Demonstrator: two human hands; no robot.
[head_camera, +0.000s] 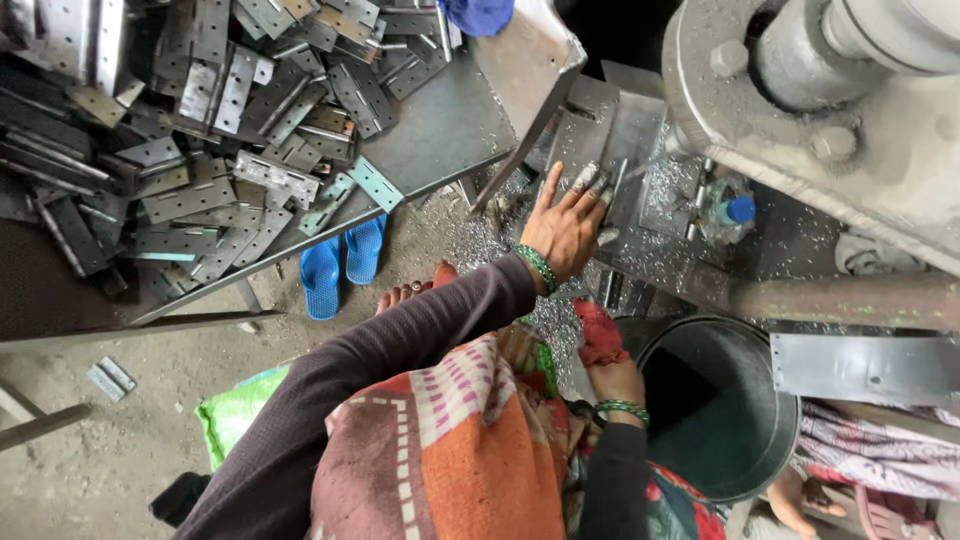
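My left hand reaches forward onto the grey machine bed. Its dusty fingers lie spread and flat against a grey metal plate there, and green bangles ring the wrist. My right hand stays low near my lap, closed on a red cloth, also with green bangles at the wrist. It hangs beside the rim of a dark metal bucket. Silvery metal shavings cover the bed and the floor around my left hand.
A sloping table at upper left holds a heap of several grey hinge plates. Blue slippers lie under it. A blue-capped bottle stands by the big machine housing. Another person's foot is at lower right.
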